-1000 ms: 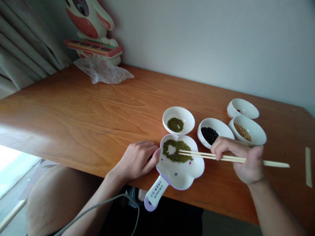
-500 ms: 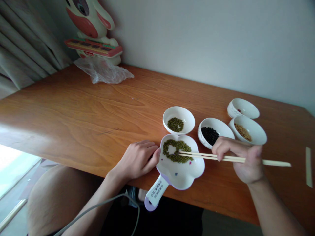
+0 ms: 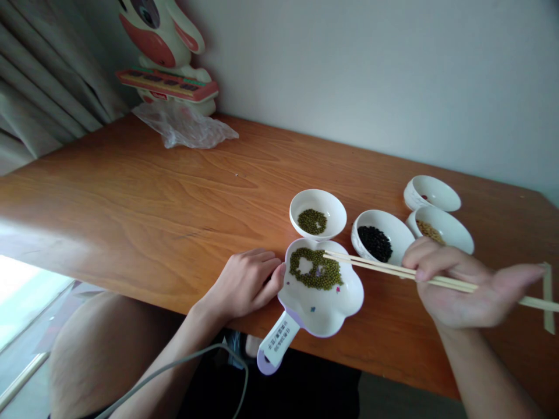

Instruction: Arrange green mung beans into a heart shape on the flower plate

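Chopsticks (image 3: 393, 269), center-right, pinched in right hand (image 3: 467, 305); likely light, stiff, best held well back. Green beans (image 3: 312, 280), in lower-center dish (image 3: 323, 314), probably hard, slippery: pinch mid-bean. Left hand (image 3: 248, 282) at dish edge, fingers bent; can't tell if gripping.

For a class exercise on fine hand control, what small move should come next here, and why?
I'd probably have the right hand pinch one of the green beans in the dish: its chopsticks point in over them, none shows clearly between the tips, and the left hand, at the dish's edge, could help steady it.
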The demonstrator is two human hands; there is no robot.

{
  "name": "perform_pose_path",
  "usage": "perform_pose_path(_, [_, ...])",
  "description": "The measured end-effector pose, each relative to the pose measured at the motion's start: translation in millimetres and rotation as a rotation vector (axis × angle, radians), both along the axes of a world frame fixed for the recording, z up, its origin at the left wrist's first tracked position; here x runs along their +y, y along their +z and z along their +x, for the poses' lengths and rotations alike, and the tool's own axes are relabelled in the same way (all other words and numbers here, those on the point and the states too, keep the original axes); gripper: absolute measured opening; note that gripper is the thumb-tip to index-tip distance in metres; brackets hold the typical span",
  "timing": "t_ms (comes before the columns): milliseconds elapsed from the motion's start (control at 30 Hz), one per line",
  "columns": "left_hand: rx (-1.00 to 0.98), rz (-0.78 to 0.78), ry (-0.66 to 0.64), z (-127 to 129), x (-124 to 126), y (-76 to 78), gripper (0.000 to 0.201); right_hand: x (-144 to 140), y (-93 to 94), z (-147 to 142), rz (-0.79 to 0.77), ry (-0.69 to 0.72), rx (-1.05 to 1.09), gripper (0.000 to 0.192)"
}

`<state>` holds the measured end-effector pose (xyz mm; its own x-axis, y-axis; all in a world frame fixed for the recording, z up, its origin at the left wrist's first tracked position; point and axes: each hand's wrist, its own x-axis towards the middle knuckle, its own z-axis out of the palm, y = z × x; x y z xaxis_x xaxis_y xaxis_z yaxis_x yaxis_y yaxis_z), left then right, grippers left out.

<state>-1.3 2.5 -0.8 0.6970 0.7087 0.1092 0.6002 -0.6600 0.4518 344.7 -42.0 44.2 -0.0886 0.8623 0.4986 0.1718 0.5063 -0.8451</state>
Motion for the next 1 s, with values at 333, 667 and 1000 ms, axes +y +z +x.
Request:
perform_pose_path(333, [-0.006,-0.01,0.005,1,0,-0.7,0.038,7,-7.8,-7,0.018,-0.261,0.214,0.076])
perform_pose_path(667, [-0.005,-0.009,0.005,2,0,1.8,0.038,-2,2.7,-12,-0.229,0.145,-0.161,0.086])
perform_pose_path(1000, [-0.008,-0.01,0.011,2,1,0.1,0.039,-1,-7.5,-11,-0.225,0.17,-0.232,0.085])
